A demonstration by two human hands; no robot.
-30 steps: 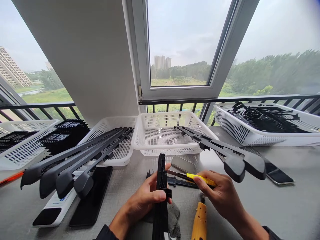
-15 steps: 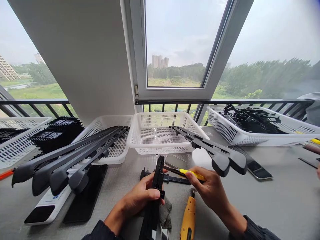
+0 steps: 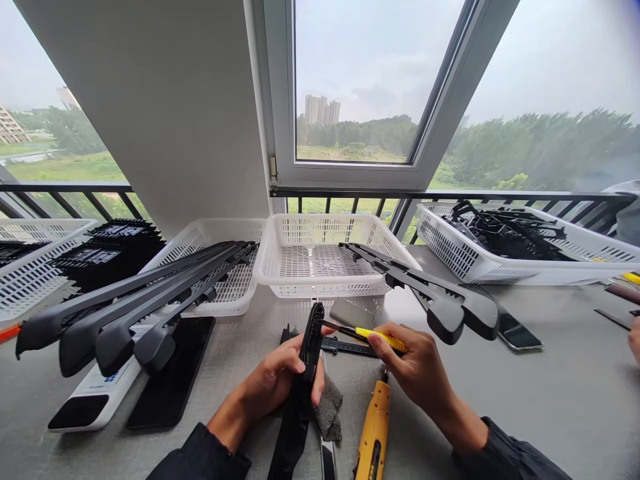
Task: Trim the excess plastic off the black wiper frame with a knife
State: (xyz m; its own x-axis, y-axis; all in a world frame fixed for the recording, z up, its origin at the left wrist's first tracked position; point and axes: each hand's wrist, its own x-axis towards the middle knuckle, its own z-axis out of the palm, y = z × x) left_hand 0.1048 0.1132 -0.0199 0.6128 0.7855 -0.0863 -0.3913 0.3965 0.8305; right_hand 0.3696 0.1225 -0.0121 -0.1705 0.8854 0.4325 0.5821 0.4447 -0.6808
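- Since the earlier frame, the long black part (image 3: 299, 400) had turned a little, and the thumb of the left hand (image 3: 273, 380) had shifted along it.
- Left fingers were clamped on the long black part, thumb on one side and a finger on the other, its upper end raised above the tabletop (image 3: 545, 400) in front of the middle basket (image 3: 320, 283).
- Right fingers were closed around the yellow-handled cutter (image 3: 367, 333), in the right hand (image 3: 415, 363).
- Its thin blade pointed at the part's upper end; at this size, I could not tell whether the tip touched.
- Just beside the part, below the hands, lay a grey cloth (image 3: 329, 410), with an orange-yellow tool (image 3: 374, 430) to its right.
- Behind the hands lay a dark caliper (image 3: 350, 347).
- Two grey rails (image 3: 447, 323) leaned over the middle basket's rim.
- Another person's hand (image 3: 635, 340) showed at the right edge, mostly cut off.
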